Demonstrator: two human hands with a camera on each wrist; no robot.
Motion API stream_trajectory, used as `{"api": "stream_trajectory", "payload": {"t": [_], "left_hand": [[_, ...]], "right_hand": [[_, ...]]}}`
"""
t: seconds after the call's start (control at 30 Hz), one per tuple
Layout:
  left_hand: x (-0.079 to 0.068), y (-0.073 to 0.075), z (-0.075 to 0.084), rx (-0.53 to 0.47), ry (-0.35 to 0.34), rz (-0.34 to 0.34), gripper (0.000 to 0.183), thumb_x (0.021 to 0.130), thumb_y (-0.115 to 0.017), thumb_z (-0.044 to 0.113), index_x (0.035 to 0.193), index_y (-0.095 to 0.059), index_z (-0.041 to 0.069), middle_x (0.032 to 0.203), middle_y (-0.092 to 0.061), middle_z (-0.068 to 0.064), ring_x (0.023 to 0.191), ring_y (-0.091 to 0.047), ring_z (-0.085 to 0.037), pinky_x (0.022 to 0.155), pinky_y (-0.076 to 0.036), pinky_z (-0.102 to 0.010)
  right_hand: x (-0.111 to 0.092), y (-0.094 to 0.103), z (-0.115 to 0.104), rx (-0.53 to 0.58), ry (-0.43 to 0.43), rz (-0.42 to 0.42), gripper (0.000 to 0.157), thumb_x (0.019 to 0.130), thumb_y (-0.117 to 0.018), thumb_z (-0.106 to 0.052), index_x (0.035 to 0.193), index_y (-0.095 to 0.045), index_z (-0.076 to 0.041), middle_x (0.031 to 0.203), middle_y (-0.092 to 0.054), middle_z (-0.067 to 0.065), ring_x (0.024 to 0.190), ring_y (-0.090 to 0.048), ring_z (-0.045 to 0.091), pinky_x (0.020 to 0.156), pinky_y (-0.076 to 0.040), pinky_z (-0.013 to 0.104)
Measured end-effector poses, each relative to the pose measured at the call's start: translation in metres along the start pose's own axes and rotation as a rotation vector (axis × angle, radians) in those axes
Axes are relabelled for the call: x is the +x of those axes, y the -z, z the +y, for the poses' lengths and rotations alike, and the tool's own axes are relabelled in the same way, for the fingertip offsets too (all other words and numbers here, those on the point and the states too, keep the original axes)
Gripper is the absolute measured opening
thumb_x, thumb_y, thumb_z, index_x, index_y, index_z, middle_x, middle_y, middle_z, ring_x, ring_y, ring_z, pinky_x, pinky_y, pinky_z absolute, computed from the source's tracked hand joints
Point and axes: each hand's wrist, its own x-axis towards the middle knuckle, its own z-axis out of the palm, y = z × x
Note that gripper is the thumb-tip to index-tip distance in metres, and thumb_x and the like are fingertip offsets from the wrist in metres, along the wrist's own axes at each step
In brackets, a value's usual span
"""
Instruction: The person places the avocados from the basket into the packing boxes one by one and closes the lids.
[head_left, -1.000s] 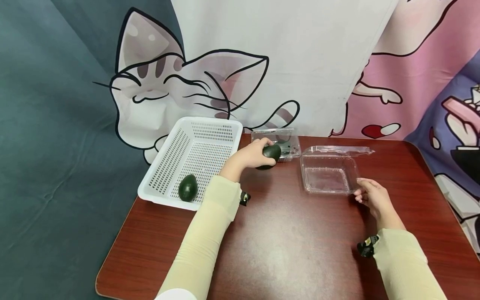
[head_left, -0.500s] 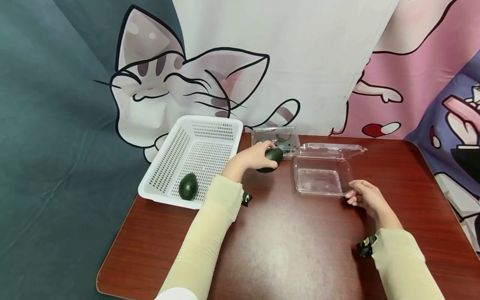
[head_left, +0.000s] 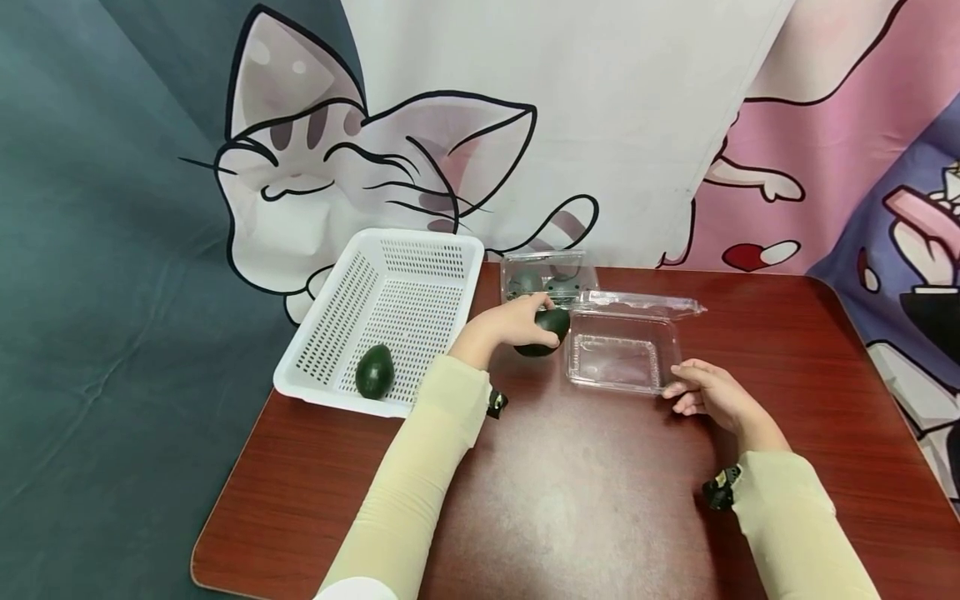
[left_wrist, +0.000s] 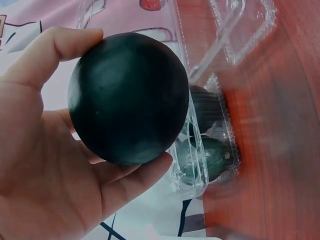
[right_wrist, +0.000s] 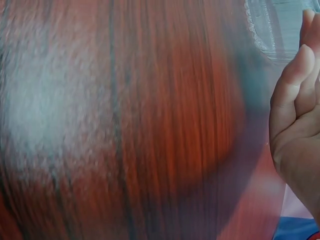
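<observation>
My left hand (head_left: pixel 517 321) grips a dark green avocado (left_wrist: pixel 130 100), thumb and fingers curled round it, above the table. Just to its right stands a clear plastic clamshell box (head_left: pixel 617 383) with its lid raised at the back and nothing inside. The near right corner of this box is pinched lightly by the fingertips of my right hand (head_left: pixel 708 392). In the right wrist view, the box corner (right_wrist: pixel 270 45) shows beside the thumb. Behind the left hand, a second clear clamshell (head_left: pixel 543 262) contains dark green avocados (left_wrist: pixel 210 155), partly hidden.
A white perforated basket (head_left: pixel 296 387) stands at the back left, with one avocado (head_left: pixel 374 372) near its front. The red-brown wooden table (head_left: pixel 570 500) meets a cartoon-printed curtain (head_left: pixel 637 125) along its far edge.
My right hand has moved left together with the open box, bringing it up close to the left hand. The left hand has shifted slightly right and nearer, still holding the avocado.
</observation>
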Motion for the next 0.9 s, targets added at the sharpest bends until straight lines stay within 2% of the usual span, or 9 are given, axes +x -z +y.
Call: {"api": "stream_trajectory", "payload": {"t": [0.3, 0.53, 0.9], "left_hand": [[0.006, -0.013, 0.001, -0.051, -0.026, 0.006, 0.054, 0.078, -0.067, 0.029, 0.124, -0.046, 0.009, 0.115, -0.055, -0.009, 0.099, -0.051, -0.016, 0.083, -0.041, -0.026], [0.014, -0.027, 0.001, -0.074, -0.034, -0.018, 0.051, 0.081, -0.067, 0.031, 0.123, -0.048, 0.009, 0.116, -0.055, -0.007, 0.100, -0.051, -0.015, 0.083, -0.041, -0.024], [0.023, -0.036, 0.012, -0.133, -0.046, -0.014, 0.054, 0.082, -0.067, 0.033, 0.126, -0.047, 0.008, 0.117, -0.054, -0.007, 0.101, -0.051, -0.015, 0.082, -0.042, -0.025]], "right_hand": [[0.006, -0.006, -0.001, 0.011, -0.013, -0.047, 0.018, 0.100, -0.039, -0.020, 0.096, -0.043, -0.002, 0.080, -0.070, 0.001, 0.056, -0.062, 0.009, 0.057, -0.050, 0.026], [0.009, -0.007, -0.001, 0.021, -0.023, -0.043, 0.017, 0.100, -0.041, -0.021, 0.096, -0.045, -0.005, 0.079, -0.069, 0.002, 0.057, -0.063, 0.011, 0.058, -0.051, 0.027], [0.010, -0.007, 0.000, 0.030, -0.014, -0.038, 0.016, 0.100, -0.042, -0.020, 0.094, -0.047, -0.007, 0.078, -0.069, 0.003, 0.059, -0.063, 0.012, 0.059, -0.051, 0.027]]}}
